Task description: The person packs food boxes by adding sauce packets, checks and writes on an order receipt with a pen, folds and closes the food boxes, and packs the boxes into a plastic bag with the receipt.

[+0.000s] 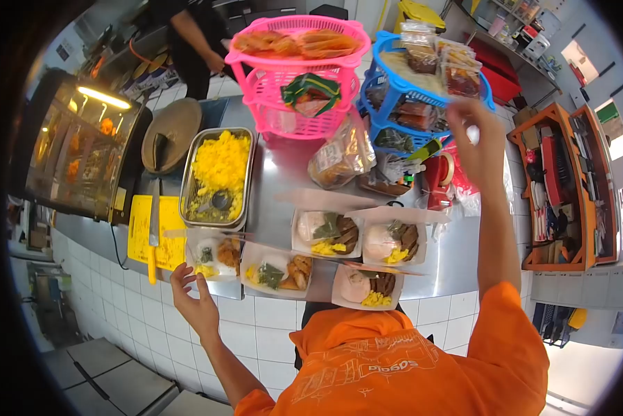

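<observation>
My left hand point(197, 301) is empty with its fingers apart, beside the leftmost food box point(215, 256). My right hand point(479, 142) is raised at the front right edge of the blue basket point(408, 90); motion blurs its fingers, and a small white spot shows by them. Several open paper boxes stand along the near edge of the steel table point(273, 177). The middle box point(278, 270) holds rice, a green leaf, yellow food and fried pieces. Rice, yellow food and brown slices fill the front right box point(367, 288).
A metal tray point(251, 187) of yellow food stands left of centre. Beside it, a knife point(154, 215) lies on a yellow board point(174, 239). Behind are a stone mortar point(179, 125), a glass display case point(68, 152) and pink baskets point(297, 66). Another person point(193, 41) stands across the table.
</observation>
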The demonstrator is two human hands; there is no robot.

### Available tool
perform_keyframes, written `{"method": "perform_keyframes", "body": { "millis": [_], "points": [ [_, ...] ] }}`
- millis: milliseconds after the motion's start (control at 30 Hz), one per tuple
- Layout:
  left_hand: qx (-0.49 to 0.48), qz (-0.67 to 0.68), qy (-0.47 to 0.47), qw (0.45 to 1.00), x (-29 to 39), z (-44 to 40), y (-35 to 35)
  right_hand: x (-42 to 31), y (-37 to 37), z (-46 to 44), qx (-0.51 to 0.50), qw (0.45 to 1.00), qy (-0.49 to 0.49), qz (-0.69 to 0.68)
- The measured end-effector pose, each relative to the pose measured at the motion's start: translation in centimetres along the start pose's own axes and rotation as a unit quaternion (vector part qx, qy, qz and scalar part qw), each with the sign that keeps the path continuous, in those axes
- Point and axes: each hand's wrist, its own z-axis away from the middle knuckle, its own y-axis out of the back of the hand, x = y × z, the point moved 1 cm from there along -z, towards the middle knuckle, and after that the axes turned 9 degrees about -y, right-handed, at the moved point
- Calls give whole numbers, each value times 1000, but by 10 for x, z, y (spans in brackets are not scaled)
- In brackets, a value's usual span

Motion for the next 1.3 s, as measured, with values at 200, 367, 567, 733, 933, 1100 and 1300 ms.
{"method": "perform_keyframes", "body": {
  "millis": [200,367,567,733,933,1100,1300],
  "points": [
    [-21,26,-79,996,71,-9,-17,41,-43,-156,-54,935,-69,344],
    [-30,66,-109,991,120,-12,-34,77,-89,-169,-65,930,-3,361],
    [-57,118,-188,973,187,-42,-73,97,-59,-162,-119,989,-20,83],
    [-131,229,-250,932,260,-76,-126,76,-20,-129,-189,887,-181,-381],
    [-160,337,-304,877,330,-57,-143,13,15,-22,-429,782,-92,-443],
    [-365,283,-294,837,282,-16,-74,-6,8,88,-439,770,-152,-438],
    [-312,103,-157,932,160,21,21,-29,-33,183,-567,732,-143,-350]
  ]
}}
